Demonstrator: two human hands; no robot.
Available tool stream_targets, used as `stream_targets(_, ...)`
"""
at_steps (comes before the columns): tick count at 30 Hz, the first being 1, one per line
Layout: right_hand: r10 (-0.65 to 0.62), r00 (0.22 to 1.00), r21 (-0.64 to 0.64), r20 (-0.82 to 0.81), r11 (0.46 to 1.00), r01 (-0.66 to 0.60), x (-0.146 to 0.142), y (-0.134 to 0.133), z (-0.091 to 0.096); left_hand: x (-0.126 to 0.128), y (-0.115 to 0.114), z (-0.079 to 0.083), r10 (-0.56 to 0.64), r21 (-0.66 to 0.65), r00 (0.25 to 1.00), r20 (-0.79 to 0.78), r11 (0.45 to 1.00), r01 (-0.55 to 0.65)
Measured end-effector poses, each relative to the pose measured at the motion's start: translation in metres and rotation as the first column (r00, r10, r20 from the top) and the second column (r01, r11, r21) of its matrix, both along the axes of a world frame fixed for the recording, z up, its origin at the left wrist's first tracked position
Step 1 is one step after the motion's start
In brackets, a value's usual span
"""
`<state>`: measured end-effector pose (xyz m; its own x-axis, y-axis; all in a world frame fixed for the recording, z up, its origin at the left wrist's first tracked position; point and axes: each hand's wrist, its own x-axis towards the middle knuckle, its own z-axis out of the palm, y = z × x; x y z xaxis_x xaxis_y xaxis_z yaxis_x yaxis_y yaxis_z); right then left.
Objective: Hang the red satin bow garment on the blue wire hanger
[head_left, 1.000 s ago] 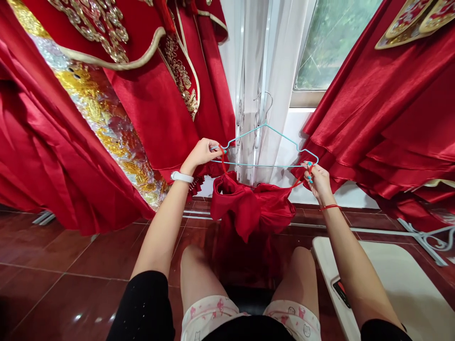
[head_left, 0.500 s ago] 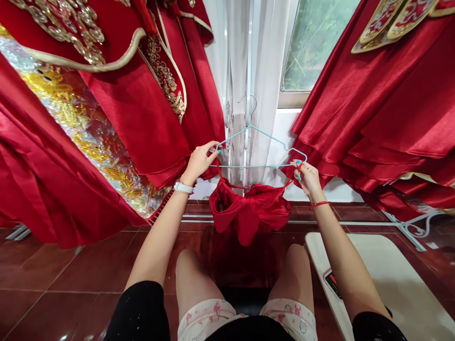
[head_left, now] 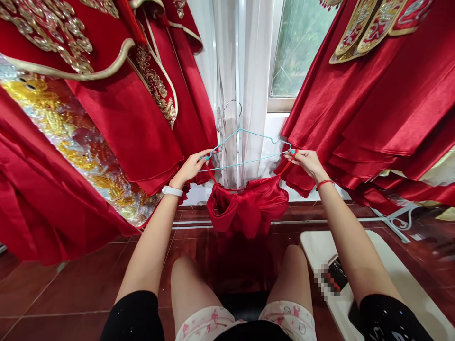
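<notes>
A light blue wire hanger point(head_left: 256, 163) is held up in front of me by its two ends. My left hand point(head_left: 194, 166) pinches its left corner, where one red strap hangs. At the right corner, my right hand point(head_left: 308, 163) is closed on the hanger with the other strap at its fingertips. From these thin straps hangs a red satin strappy top point(head_left: 249, 208) with a bow-like front, below the hanger's bar. The hanger's metal hook points up and is attached to nothing I can see.
Red costumes with gold trim point(head_left: 142, 128) hang at the left, and more red satin skirts point(head_left: 359, 113) at the right. Between them stand a white rack post point(head_left: 240, 71) and a curtain. A cream stool point(head_left: 384, 255) with a phone point(head_left: 337, 273) on it is at lower right.
The right end of the hanger has risen, so its bar now slants up to the right. My right hand has turned more sideways at that corner. The view has shifted slightly right.
</notes>
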<state>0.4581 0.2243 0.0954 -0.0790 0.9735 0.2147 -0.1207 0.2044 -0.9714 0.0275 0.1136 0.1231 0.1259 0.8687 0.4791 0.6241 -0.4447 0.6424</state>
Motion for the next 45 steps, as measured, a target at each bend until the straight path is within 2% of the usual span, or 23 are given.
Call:
stream_targets(6,-0.113,0.993,0.087,0.034,0.99,0.11,0.003,0.008,0.0,-0.007,0.009,-0.003,-0.004,0.002,0.998,-0.066,1.0,0.004)
stream_targets(11,-0.125,0.991,0.148,0.05,0.982,0.117,-0.002,0.009,0.006,-0.013,0.016,-0.001,0.005,-0.013,0.998,-0.067,1.0,-0.005)
stream_targets(17,0.008,0.977,0.229,0.214,0.972,-0.058,-0.015,0.018,0.041,-0.015,0.023,-0.002,-0.012,-0.043,1.0,0.014,0.999,0.012)
stream_targets(21,0.103,0.91,0.233,0.401,0.95,-0.21,-0.03,0.025,0.061,-0.014,0.024,-0.004,-0.024,-0.05,0.999,0.045,0.998,0.026)
stream_targets(25,0.136,0.862,0.235,0.488,0.931,-0.28,-0.043,0.023,0.061,-0.015,0.024,-0.009,-0.021,-0.037,0.999,0.03,0.999,0.022)
stream_targets(32,0.155,0.849,0.197,0.505,0.937,-0.289,-0.039,0.018,0.054,-0.016,0.02,-0.015,0.105,0.043,0.986,-0.131,0.994,-0.1)
stream_targets(35,0.099,0.834,0.285,0.542,0.912,-0.294,-0.041,0.014,0.052,-0.013,0.017,-0.014,0.141,0.073,0.965,-0.221,0.989,-0.127)
stream_targets(39,-0.128,0.775,0.455,0.618,0.863,-0.22,-0.05,0.006,0.043,-0.004,0.009,-0.018,0.17,0.125,0.95,-0.262,0.982,-0.142)
stream_targets(42,-0.266,0.754,0.54,0.601,0.83,-0.137,-0.054,0.002,0.035,0.006,-0.009,-0.03,0.271,0.23,0.949,-0.159,0.945,-0.231)
stream_targets(45,-0.271,0.75,0.542,0.603,0.83,-0.136,-0.056,0.002,0.032,0.017,-0.039,-0.055,0.458,0.289,0.886,0.073,0.84,-0.459)
